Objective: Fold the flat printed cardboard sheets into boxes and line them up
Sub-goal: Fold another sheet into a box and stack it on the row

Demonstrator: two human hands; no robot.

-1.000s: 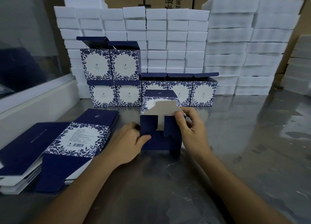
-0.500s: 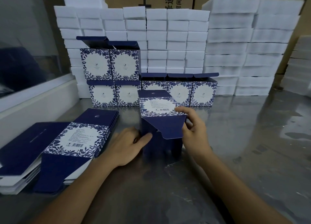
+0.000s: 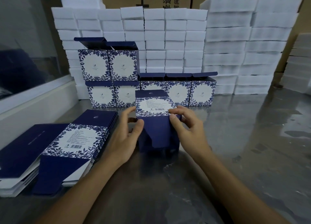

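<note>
Box in work [image 3: 157,122]: centre of view, standing on the metal table [image 3: 235,148], just in front of the finished row. Long axis roughly vertical; printed barcode panel faces up and toward the camera, navy flap hangs down the near face, pointing to 6 o'clock.
Left hand [image 3: 125,138]: at 9 o'clock of the box, fingers curled against its left wall, thumb pressed on the upper left corner of the flap; it holds the box.
Right hand [image 3: 188,128]: at 3 o'clock of the box, thumb and forefinger pinch the upper right corner where flap meets printed panel; other fingers loosely bent.
Finished boxes [image 3: 178,92]: at 12 o'clock, 5 in the lower row, 2 stacked above at the left end; white floral faces toward the camera, top lids standing open.
Flat sheets [image 3: 75,139]: stacks at 8 o'clock, long axis running from 7 toward 1 o'clock, barcode side up.
Foam blocks [image 3: 168,38]: white stacks behind the boxes, 11 to 2 o'clock.
Hidden: lower part of the middle finished box is behind the box in work; its far and bottom sides are out of sight. Small print on the panels illegible. The left sheet stack is cut by the frame edge.
</note>
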